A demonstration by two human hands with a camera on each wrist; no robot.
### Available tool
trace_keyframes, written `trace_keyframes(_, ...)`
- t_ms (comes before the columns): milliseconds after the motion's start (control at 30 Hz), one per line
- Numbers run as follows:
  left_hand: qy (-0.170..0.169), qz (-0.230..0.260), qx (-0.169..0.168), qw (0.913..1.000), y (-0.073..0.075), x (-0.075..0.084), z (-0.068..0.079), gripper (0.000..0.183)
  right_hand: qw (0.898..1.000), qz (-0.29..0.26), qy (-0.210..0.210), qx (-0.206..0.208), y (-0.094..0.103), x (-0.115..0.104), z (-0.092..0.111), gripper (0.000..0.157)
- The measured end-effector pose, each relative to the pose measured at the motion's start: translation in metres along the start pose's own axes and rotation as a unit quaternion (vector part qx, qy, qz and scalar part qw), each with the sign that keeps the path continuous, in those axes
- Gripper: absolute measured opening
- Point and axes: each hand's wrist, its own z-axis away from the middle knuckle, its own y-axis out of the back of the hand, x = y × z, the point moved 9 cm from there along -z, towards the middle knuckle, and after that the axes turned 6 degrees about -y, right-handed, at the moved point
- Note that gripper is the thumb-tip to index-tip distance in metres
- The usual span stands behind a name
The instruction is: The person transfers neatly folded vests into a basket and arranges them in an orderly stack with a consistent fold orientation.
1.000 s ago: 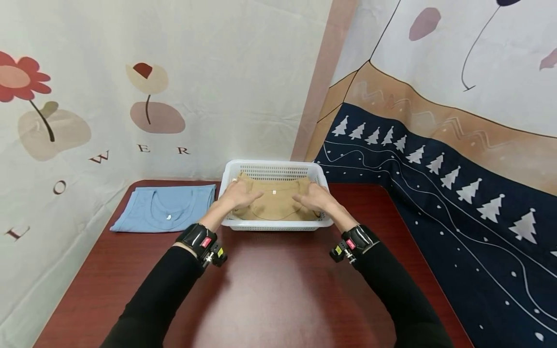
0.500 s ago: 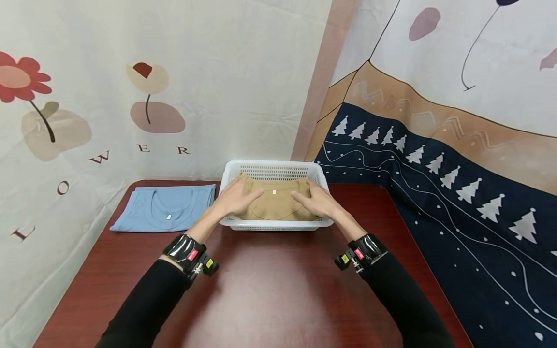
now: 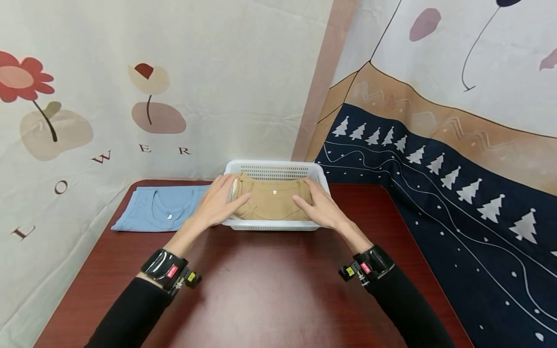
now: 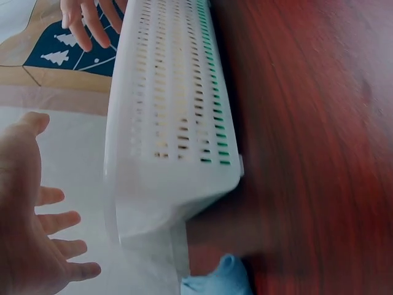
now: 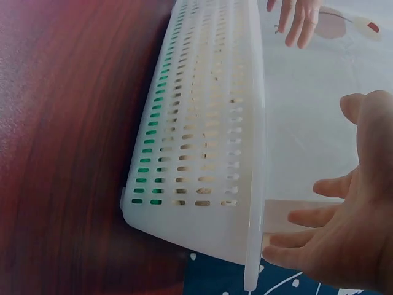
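Observation:
A folded tan shirt (image 3: 275, 205) with a small white neck label lies inside a white slotted plastic basket (image 3: 271, 225). Over the basket's left end is my left hand (image 3: 216, 202), fingers spread and thumb pointing toward the shirt. My right hand (image 3: 321, 205) hovers at the right end, its fingers extended and thumb near the shirt's edge. Both wrist views show the hands above the rim, holding nothing: the left hand (image 4: 31, 209) and the right hand (image 5: 347, 215) have loosely spread fingers. Something green shows through the basket's lower slots.
To the basket's left, a folded blue shirt (image 3: 152, 212) lies on the dark red table (image 3: 270, 290). Behind the table hangs a pale printed cloth (image 3: 243, 87); a navy cloth with white trees (image 3: 417, 208) runs along the right side.
Both hands have come up from the tan shirt's sides and drawn back. The left hand has shifted left and toward me, now partly covering the blue shirt's edge. The shirt and basket stay put.

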Motion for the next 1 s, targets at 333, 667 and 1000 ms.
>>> trace_keyframes(333, 0.023, -0.036, -0.002, 0.9991, 0.022, -0.031, 0.041, 0.086, 0.997, 0.03, 0.064, 0.011, -0.01, -0.035, 0.018, 0.082)
trace_keyframes(667, 0.05, -0.035, 0.027, 0.9977, 0.047, -0.071, 0.082, 0.084, 0.994, 0.018, 0.104, -0.012, -0.037, -0.085, 0.041, 0.083)
trace_keyframes(1000, 0.087, -0.038, 0.039, 0.9947, 0.073, -0.118, 0.116, 0.086, 0.986, 0.003, 0.158, -0.059, -0.074, -0.145, 0.059, 0.087)
